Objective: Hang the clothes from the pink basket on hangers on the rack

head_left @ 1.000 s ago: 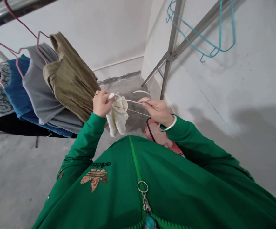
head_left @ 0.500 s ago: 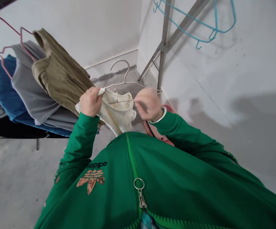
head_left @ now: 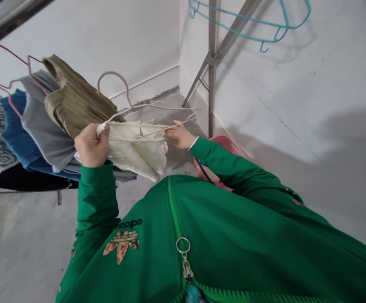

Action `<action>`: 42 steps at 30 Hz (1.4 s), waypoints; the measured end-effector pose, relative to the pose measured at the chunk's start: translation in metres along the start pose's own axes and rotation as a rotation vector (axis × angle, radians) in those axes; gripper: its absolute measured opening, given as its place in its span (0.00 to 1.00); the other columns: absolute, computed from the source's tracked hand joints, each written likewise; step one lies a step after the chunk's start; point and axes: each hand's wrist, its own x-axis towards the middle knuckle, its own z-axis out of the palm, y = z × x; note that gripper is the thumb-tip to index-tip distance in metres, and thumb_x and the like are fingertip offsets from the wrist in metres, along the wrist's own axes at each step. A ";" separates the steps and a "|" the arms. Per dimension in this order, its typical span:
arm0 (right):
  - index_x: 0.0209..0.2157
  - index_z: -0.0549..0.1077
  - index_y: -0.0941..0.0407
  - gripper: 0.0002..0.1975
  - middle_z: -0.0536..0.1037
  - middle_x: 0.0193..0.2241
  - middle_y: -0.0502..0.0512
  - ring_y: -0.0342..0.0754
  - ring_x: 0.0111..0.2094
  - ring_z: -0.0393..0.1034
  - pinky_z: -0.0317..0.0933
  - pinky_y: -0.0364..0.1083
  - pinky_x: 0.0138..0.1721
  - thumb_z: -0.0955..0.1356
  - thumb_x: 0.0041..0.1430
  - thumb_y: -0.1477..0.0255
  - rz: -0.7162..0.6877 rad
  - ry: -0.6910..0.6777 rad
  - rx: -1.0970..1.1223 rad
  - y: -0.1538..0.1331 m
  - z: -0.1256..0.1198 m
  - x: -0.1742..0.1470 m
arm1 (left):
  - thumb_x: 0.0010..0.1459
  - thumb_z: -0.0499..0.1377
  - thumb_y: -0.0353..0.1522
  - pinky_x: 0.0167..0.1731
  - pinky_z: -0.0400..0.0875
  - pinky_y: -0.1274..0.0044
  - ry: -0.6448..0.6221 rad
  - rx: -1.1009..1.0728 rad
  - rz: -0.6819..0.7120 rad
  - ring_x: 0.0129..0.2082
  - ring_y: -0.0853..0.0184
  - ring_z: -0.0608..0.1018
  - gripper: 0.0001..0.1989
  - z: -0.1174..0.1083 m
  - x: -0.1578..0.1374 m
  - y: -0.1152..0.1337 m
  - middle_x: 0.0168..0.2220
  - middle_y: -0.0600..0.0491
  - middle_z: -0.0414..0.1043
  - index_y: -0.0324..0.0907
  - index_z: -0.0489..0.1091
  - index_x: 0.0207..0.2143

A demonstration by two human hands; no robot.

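My left hand (head_left: pixel 92 145) is closed round one shoulder of a cream-white garment (head_left: pixel 135 155) with lacy edges, together with the end of a pale pink wire hanger (head_left: pixel 162 106) inside it. The hanger's hook points up and away from me. Its other end sticks out beyond the cloth, past my right hand (head_left: pixel 180 135). That hand pinches the garment's opposite edge, just under the hanger's lower wire. The neck opening is stretched between both hands, and the lower part of the cloth hangs in front of my green jacket (head_left: pixel 227 235).
At left, an olive garment (head_left: pixel 75 92), a grey one (head_left: pixel 42 122) and a blue one (head_left: pixel 20 134) hang on pink hangers near a metal rail (head_left: pixel 15 23). A metal stand (head_left: pixel 212 61) with a turquoise hanger (head_left: pixel 246 35) is at upper right. Something pink (head_left: pixel 225 143) lies behind my right arm.
Both hands, the garment and the hanger have shifted left. My right hand has gone from a blurred fist near the hanger wire to pinching the garment's edge, and the cloth is spread wider.
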 end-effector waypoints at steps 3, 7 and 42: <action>0.42 0.75 0.56 0.13 0.77 0.47 0.61 0.57 0.53 0.65 0.39 0.64 0.60 0.65 0.57 0.68 0.104 0.107 0.028 0.018 -0.008 -0.012 | 0.55 0.59 0.39 0.27 0.58 0.77 0.004 0.037 -0.060 0.23 0.71 0.64 0.13 0.000 -0.008 -0.016 0.21 0.56 0.62 0.41 0.67 0.24; 0.36 0.76 0.53 0.09 0.78 0.43 0.55 0.53 0.49 0.68 0.40 0.63 0.61 0.65 0.58 0.67 0.168 0.228 0.059 0.030 -0.014 -0.022 | 0.56 0.59 0.41 0.27 0.56 0.76 -0.047 0.055 -0.079 0.23 0.71 0.63 0.14 0.008 -0.020 -0.031 0.20 0.57 0.60 0.41 0.67 0.24; 0.40 0.74 0.55 0.26 0.77 0.34 0.60 0.53 0.39 0.71 0.61 0.52 0.42 0.52 0.68 0.55 0.113 0.382 -0.148 -0.007 -0.079 -0.020 | 0.59 0.52 0.50 0.30 0.54 0.73 0.009 0.056 0.021 0.30 0.63 0.69 0.20 0.062 -0.021 -0.035 0.27 0.50 0.64 0.43 0.64 0.27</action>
